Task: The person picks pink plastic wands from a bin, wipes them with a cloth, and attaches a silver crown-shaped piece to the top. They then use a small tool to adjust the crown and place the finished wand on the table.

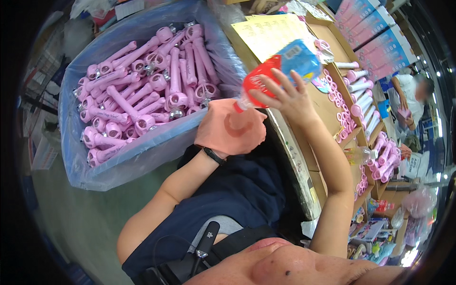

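My right hand (292, 97) grips a plastic bottle (298, 61) with a red and blue wrap. The bottle is tipped, its neck pointing down-left at a peach-orange cloth (213, 128). A dark wet patch shows on the cloth just below the bottle's mouth. The cloth is spread over my left hand (221, 153), which holds it up from beneath; its fingers are hidden. Left of the cloth stands a large blue bin (126, 166) lined with clear plastic. In it lie many pink plastic sticks (175, 76) with ring-shaped heads and silvery bells.
On the bench at right lie yellow printed sheets (266, 33) and cardboard trays (327, 40) with pink rings (339, 102) and white-and-pink sticks (365, 102). A clear bottle (359, 156) lies across a tray edge. Farther right, another person (411, 97) works.
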`<state>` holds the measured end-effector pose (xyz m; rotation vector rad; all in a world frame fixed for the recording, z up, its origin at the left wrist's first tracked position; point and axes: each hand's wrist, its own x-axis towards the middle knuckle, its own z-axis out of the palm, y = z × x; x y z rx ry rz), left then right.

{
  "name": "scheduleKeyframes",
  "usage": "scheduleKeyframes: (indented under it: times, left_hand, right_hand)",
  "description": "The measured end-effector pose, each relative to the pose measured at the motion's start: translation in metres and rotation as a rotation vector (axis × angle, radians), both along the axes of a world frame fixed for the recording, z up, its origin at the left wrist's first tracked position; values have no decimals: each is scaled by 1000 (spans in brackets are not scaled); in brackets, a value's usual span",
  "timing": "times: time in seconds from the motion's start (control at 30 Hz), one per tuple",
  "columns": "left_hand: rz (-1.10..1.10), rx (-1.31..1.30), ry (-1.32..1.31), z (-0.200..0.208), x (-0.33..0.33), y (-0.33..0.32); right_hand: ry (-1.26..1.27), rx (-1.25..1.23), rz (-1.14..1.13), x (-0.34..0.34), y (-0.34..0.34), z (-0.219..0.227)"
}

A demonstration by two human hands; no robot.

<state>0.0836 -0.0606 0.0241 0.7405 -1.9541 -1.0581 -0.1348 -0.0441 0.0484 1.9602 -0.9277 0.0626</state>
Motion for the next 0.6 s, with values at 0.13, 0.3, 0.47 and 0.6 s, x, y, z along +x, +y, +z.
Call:
scheduleKeyframes:
  times: [0.13, 0.3, 0.47, 0.6]
  left_hand:
    - [70, 50, 69, 3, 6, -2]
    - [59, 123, 36, 21, 3, 2]
    - [-198, -75, 150, 26, 3, -6]
    - [-680, 852, 717, 9, 28, -32]
  right_hand:
    - [-78, 91, -66, -19, 21, 6]
    - [-471, 196, -86, -27, 53, -14]
    - [-838, 100, -82, -52, 14, -39]
    - [-1604, -84, 40, -73, -37, -70]
